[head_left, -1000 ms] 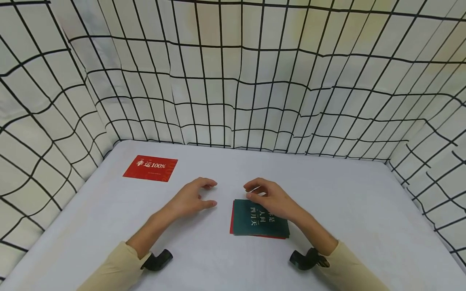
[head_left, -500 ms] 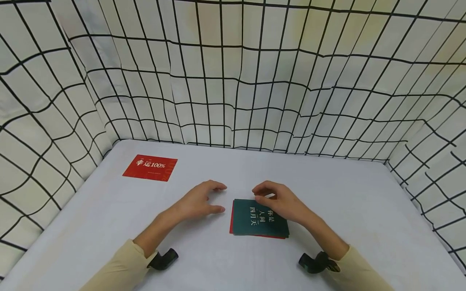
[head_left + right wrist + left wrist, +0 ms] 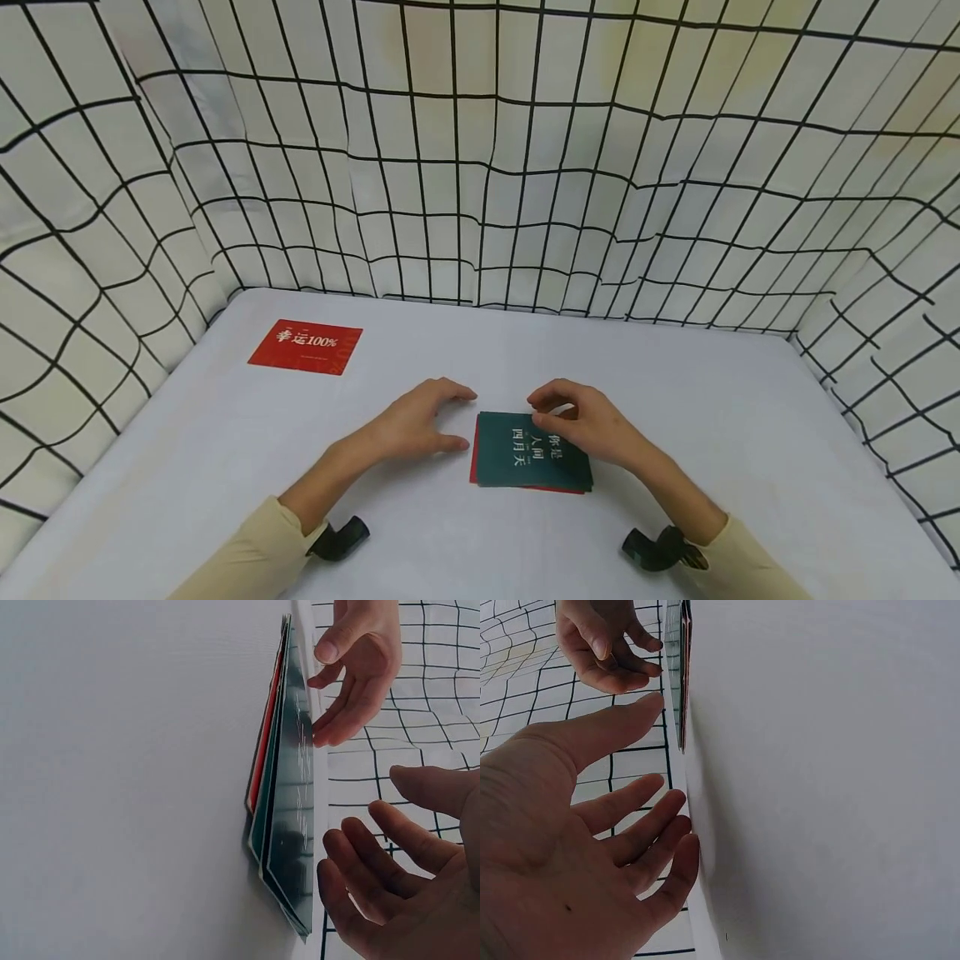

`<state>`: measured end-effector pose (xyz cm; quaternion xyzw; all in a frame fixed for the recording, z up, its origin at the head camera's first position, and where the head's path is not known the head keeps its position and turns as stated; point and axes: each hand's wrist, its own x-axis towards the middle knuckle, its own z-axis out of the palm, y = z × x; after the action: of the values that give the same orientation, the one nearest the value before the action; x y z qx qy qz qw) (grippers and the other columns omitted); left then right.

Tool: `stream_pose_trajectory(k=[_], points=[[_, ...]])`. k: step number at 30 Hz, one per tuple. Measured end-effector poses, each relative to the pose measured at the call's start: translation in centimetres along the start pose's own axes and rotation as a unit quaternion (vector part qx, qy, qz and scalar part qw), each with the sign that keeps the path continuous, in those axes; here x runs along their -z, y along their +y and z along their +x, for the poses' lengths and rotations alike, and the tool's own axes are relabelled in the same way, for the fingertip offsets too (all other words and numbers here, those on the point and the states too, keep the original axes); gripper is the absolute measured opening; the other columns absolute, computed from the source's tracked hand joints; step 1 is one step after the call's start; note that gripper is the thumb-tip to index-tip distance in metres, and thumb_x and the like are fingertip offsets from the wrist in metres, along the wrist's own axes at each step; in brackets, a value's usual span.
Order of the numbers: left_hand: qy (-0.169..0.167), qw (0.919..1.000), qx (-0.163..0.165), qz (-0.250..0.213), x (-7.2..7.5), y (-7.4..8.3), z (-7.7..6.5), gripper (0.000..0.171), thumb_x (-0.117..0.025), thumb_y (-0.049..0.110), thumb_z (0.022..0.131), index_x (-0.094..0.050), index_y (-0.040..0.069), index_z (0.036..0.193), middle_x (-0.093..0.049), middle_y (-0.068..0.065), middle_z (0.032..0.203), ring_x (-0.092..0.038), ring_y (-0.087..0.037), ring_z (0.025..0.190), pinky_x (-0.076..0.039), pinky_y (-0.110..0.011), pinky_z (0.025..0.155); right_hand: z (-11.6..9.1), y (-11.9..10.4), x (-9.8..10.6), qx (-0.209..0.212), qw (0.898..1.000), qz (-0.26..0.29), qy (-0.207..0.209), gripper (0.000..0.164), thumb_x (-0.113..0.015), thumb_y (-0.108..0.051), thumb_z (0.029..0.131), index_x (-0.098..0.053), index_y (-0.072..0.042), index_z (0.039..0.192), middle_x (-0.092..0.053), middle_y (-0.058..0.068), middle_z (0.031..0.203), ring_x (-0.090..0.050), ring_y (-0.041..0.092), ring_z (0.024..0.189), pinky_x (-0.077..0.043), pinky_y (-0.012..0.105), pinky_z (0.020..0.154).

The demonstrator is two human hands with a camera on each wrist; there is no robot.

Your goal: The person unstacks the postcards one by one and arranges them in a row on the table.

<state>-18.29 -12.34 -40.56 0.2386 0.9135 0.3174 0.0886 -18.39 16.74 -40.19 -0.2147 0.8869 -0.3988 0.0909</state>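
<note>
A small stack of cards (image 3: 498,462) lies on the white table, its dark green top card printed with pale Chinese characters. Red card edges (image 3: 264,750) stick out beneath it in the right wrist view. My left hand (image 3: 411,423) is beside the stack's left edge, thumb and fingers spread apart with nothing between them. Over the upper right part of the stack hovers my right hand (image 3: 592,423), its fingers loosely bent and holding nothing. In the right wrist view, a gap shows between its fingertips and the glossy top card.
A single red card (image 3: 306,347) with white lettering lies at the table's back left. White cloth walls with a black grid net (image 3: 480,192) enclose the back and sides. Black devices (image 3: 341,537) are worn at both wrists.
My left hand has moved right and slightly nearer, up to the stack's left edge. My right hand has shifted right and a little nearer over the stack. The cards stay where they were.
</note>
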Motion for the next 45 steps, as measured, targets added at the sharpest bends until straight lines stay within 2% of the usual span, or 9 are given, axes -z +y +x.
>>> stream_pose_trajectory(k=[6, 14, 21, 24, 30, 34, 39, 45], points=[[-0.003, 0.9997, -0.021, 0.014, -0.2, -0.1, 0.2, 0.063, -0.089, 0.02, 0.081, -0.064, 0.008, 0.138, -0.065, -0.01, 0.138, -0.057, -0.031, 0.133, -0.048, -0.052, 0.115, -0.2, 0.4, 0.3, 0.004, 1.0, 0.001, 0.003, 0.031, -0.075, -0.021, 0.097, -0.069, -0.009, 0.125, -0.073, 0.008, 0.121, -0.068, 0.021, 0.112, -0.059, 0.038, 0.098], [-0.014, 0.9997, -0.011, 0.015, -0.6, 0.2, 0.1, 0.068, -0.091, 0.023, 0.079, -0.063, 0.01, 0.139, -0.064, -0.009, 0.14, -0.055, -0.03, 0.134, -0.048, -0.052, 0.115, -0.9, 0.7, 0.3, 0.016, 1.0, -0.021, 0.008, 0.036, -0.079, -0.022, 0.093, -0.068, -0.009, 0.125, -0.072, 0.008, 0.123, -0.068, 0.024, 0.113, -0.058, 0.045, 0.1], [-0.025, 0.9994, -0.017, 0.017, -0.9, 0.5, 0.1, 0.071, -0.09, 0.031, 0.08, -0.062, 0.013, 0.141, -0.062, -0.007, 0.143, -0.053, -0.029, 0.136, -0.05, -0.053, 0.113, -1.1, 1.0, 0.4, 0.03, 0.998, -0.05, 0.015, 0.04, -0.084, -0.023, 0.089, -0.068, -0.013, 0.124, -0.07, 0.005, 0.123, -0.067, 0.027, 0.117, -0.054, 0.051, 0.103], [-0.029, 0.9992, -0.02, 0.02, -1.0, 0.6, 0.1, 0.071, -0.09, 0.032, 0.08, -0.061, 0.013, 0.142, -0.062, -0.007, 0.143, -0.052, -0.028, 0.136, -0.051, -0.052, 0.112, -1.1, 1.0, 0.3, 0.022, 0.998, -0.061, 0.005, 0.043, -0.086, -0.025, 0.087, -0.069, -0.014, 0.124, -0.068, 0.003, 0.122, -0.065, 0.026, 0.118, -0.054, 0.051, 0.103], [-0.033, 0.9985, -0.031, 0.033, -1.1, 0.9, 0.0, 0.075, -0.09, 0.035, 0.079, -0.06, 0.013, 0.143, -0.06, -0.008, 0.145, -0.051, -0.029, 0.138, -0.051, -0.052, 0.112, -1.2, 0.8, 0.2, 0.01, 0.995, -0.097, -0.025, 0.048, -0.09, -0.032, 0.082, -0.071, -0.017, 0.124, -0.064, 0.001, 0.123, -0.059, 0.019, 0.114, -0.057, 0.042, 0.101], [-0.036, 0.9981, -0.036, 0.035, -1.1, 1.0, -0.1, 0.078, -0.091, 0.038, 0.077, -0.059, 0.013, 0.144, -0.059, -0.007, 0.146, -0.051, -0.029, 0.138, -0.051, -0.052, 0.113, -1.4, 0.6, 0.2, 0.015, 0.991, -0.122, -0.049, 0.054, -0.091, -0.035, 0.079, -0.069, -0.018, 0.126, -0.062, 0.002, 0.129, -0.054, 0.02, 0.118, -0.055, 0.045, 0.104], [-0.045, 0.9975, -0.04, 0.037, -1.2, 1.1, -0.2, 0.083, -0.092, 0.041, 0.075, -0.058, 0.014, 0.146, -0.059, -0.006, 0.147, -0.052, -0.027, 0.137, -0.051, -0.052, 0.112, -1.7, 0.2, 0.1, 0.019, 0.983, -0.167, -0.076, 0.07, -0.094, -0.045, 0.074, -0.066, -0.019, 0.132, -0.057, 0.003, 0.136, -0.053, 0.023, 0.124, -0.054, 0.049, 0.106], [-0.047, 0.9965, -0.046, 0.05, -1.2, 1.1, -0.2, 0.087, -0.093, 0.042, 0.073, -0.056, 0.015, 0.148, -0.058, -0.005, 0.148, -0.051, -0.027, 0.138, -0.051, -0.052, 0.113, -2.1, -0.1, 0.0, 0.03, 0.976, -0.202, -0.081, 0.079, -0.096, -0.048, 0.07, -0.064, -0.018, 0.136, -0.055, 0.004, 0.14, -0.054, 0.026, 0.127, -0.055, 0.05, 0.106]])
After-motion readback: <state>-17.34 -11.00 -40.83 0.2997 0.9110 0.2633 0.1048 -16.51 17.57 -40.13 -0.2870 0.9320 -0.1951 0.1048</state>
